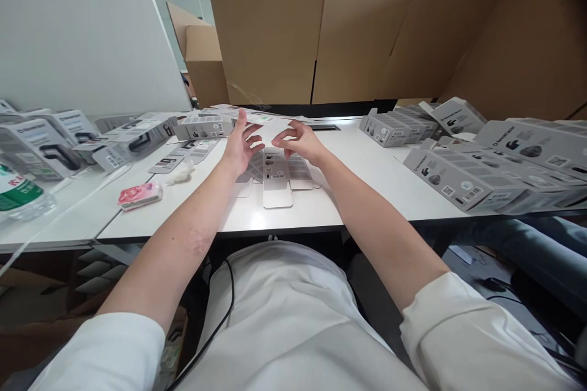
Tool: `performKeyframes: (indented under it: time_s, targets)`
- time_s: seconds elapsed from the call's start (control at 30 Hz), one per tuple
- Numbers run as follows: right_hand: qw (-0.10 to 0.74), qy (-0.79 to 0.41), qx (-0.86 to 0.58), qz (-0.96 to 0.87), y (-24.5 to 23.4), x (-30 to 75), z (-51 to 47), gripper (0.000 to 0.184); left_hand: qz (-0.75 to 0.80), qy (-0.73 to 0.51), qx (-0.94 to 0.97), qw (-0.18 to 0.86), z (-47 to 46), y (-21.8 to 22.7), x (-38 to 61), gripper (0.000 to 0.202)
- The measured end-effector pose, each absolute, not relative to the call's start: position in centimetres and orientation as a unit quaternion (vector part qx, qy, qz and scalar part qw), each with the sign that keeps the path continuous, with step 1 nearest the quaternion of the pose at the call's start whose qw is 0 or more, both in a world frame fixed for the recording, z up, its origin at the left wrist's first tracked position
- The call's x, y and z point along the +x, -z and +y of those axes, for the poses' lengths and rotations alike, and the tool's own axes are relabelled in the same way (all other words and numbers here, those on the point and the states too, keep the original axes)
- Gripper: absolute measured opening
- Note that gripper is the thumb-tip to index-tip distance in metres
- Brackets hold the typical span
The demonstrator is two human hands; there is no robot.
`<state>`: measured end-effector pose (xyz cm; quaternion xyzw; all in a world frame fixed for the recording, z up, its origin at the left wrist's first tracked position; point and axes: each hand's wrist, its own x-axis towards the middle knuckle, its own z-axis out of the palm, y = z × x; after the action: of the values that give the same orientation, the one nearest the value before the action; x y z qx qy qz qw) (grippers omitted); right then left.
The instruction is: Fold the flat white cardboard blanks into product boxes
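Near the middle of the white table [367, 195], a short way back from its front edge, lies a flattened carton [277, 177], unfolded, its flaps spread. Both hands hover just over its far end, empty: the left hand [241, 143] with fingers spread, the right hand [300, 142] loosely curled. Thin printed card like this looks light, bendy and easily creased, best pinched at the flap edges.

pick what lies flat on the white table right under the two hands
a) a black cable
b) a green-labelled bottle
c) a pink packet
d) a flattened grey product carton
d: the flattened grey carton lies on the white table below the left hand and right hand; the pink packet lies well off to the left.
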<state>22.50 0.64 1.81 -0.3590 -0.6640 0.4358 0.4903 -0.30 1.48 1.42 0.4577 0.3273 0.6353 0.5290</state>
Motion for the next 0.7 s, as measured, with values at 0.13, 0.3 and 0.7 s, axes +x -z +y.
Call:
performKeyframes:
  time_s: [0.13, 0.3, 0.7]
  targets:
    - [0.514, -0.481, -0.313, -0.637, -2.1, 22.5, 0.8, 0.087, 0.298, -0.597, 0.507, 0.546, 0.4, -1.5, -0.2, 0.088]
    - [0.492, -0.518, -0.309, -0.628, -2.1, 22.3, 0.5, 0.076, 0.290, -0.567, 0.526, 0.564, 0.3, -0.9, 0.0, 0.089]
    - [0.397, -0.541, -0.280, -0.687, -2.1, 22.6, 0.1, 0.079, 0.267, -0.511, 0.552, 0.603, -0.1, -0.7, 0.3, 0.088]
